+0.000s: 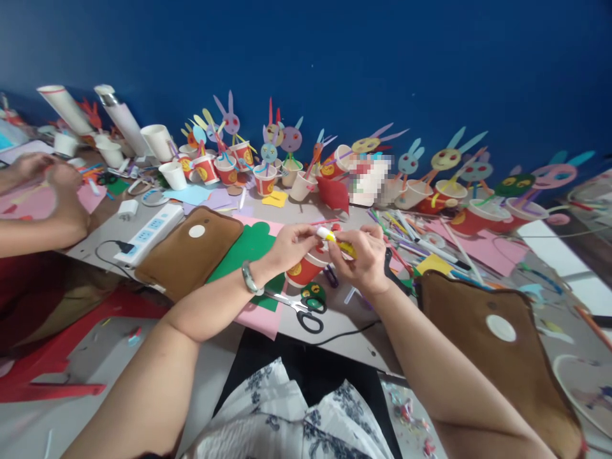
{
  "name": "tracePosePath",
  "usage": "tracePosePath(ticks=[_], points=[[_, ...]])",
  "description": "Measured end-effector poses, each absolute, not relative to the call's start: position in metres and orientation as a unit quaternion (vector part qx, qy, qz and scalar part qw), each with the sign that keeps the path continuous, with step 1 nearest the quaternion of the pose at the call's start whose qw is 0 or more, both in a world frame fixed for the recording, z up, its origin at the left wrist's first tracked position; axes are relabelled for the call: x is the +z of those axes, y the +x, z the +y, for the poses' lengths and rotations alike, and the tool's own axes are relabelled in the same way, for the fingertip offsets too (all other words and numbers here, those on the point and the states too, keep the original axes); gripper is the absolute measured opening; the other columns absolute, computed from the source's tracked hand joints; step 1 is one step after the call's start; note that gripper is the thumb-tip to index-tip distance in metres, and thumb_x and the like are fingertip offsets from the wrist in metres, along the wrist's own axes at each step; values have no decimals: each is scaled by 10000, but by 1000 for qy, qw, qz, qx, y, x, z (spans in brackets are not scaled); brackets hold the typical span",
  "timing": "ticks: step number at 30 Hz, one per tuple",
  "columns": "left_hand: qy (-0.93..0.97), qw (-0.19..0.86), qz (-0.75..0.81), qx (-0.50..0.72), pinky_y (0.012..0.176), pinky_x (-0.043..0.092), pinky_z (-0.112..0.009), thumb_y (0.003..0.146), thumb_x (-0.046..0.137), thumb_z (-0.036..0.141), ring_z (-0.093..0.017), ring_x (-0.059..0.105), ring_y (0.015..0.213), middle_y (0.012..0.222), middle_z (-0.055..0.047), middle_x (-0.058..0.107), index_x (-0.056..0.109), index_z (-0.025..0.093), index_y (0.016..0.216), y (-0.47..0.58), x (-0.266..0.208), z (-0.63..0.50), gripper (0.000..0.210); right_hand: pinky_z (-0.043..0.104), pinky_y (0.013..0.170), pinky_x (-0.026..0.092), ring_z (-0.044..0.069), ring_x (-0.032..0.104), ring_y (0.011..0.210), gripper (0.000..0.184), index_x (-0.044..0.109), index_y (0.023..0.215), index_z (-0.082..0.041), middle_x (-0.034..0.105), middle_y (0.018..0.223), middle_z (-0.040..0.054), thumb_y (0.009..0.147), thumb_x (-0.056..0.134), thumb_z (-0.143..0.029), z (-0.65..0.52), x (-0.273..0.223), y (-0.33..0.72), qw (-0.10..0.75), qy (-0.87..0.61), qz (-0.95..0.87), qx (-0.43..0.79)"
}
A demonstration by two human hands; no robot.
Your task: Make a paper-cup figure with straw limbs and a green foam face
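My right hand (361, 258) is closed around a yellow tube (346, 248) with a white end, like a glue stick or marker. My left hand (292, 247) has its fingertips pinched at that white end; whether they also hold a small piece is hidden. Just below the hands stands a red paper cup (305, 271), partly covered by the left fingers. Close in front of the cup lie black-handled scissors (310, 320) and a green paper face (316, 293) with yellow eyes. Green paper (253, 252) rests on pink paper (265, 324) beneath my left wrist.
Finished cups with paper rabbit heads (292, 139) line the wall. Brown pouches (191, 245) lie on both sides, beside a white power strip (152, 233). Pens (411, 233) and paper crowd the right. At far left is another person's arm (48, 223); a cable (347, 333) crosses the front.
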State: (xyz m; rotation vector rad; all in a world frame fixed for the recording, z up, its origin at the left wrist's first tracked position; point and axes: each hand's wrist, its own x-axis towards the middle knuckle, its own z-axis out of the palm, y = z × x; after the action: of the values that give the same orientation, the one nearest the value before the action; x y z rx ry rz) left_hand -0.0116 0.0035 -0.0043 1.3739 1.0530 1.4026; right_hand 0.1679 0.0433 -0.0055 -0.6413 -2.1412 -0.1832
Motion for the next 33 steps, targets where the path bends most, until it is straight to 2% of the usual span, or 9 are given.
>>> tracePosePath(ticks=[4,7,10,12,17,23,26,29,33], points=[[544,463,429,553,735,528,-261,800,714,293,-146,676,741,775,-49,735,702,134,771,-8,3,-3,163,407,862,408,196,634,683,152,589,936,-214,725,809,43,931,537,-357,56,-9,173,406,-359,-837,-70],[535,469,438,549,744,540,-266,805,703,262,-158,695,761,794,-64,749,713,128,804,-7,6,-5,135,407,836,429,228,638,758,189,600,947,-211,725,850,68,924,537,-388,63,-10,176,435,-407,-802,-48],[502,471,452,567,724,537,-256,799,693,230,-148,692,736,786,-60,747,713,126,797,-10,4,0,106,398,785,448,244,637,812,215,603,969,-211,716,868,86,925,542,-412,58,-10,175,480,-401,-780,-23],[496,470,452,573,712,529,-245,795,692,222,-138,683,729,797,-54,746,714,128,799,-12,1,4,97,391,771,449,235,637,797,203,602,987,-214,710,854,79,925,552,-401,51,-10,173,481,-366,-797,-18],[529,451,448,562,742,514,-246,794,686,230,-134,667,749,783,-45,737,721,128,787,-12,-1,5,109,385,841,423,184,629,684,129,584,987,-216,714,816,33,933,550,-328,47,-11,169,427,-271,-861,-52],[513,478,460,545,743,529,-267,803,684,258,-148,684,738,808,-66,745,702,125,801,-11,7,-2,135,394,874,394,233,653,783,219,596,1057,-189,730,885,72,951,495,-353,72,-15,179,399,-420,-814,-46],[493,475,476,552,732,529,-267,811,656,249,-145,679,710,775,-58,737,690,133,756,-14,11,-1,133,400,890,383,246,655,847,259,605,1112,-186,731,941,84,950,474,-339,80,-16,183,377,-445,-811,-48],[479,474,477,564,711,527,-261,803,647,246,-140,670,697,752,-46,727,692,140,729,-16,12,2,137,431,900,368,260,643,858,258,625,1102,-190,727,966,100,926,468,-296,84,-20,186,326,-464,-822,-59],[477,478,466,573,724,531,-267,794,650,259,-146,674,718,763,-46,732,701,144,728,-17,10,4,143,465,897,358,265,623,748,233,623,1024,-158,717,849,114,858,471,-220,88,-25,189,201,-520,-828,-53]])
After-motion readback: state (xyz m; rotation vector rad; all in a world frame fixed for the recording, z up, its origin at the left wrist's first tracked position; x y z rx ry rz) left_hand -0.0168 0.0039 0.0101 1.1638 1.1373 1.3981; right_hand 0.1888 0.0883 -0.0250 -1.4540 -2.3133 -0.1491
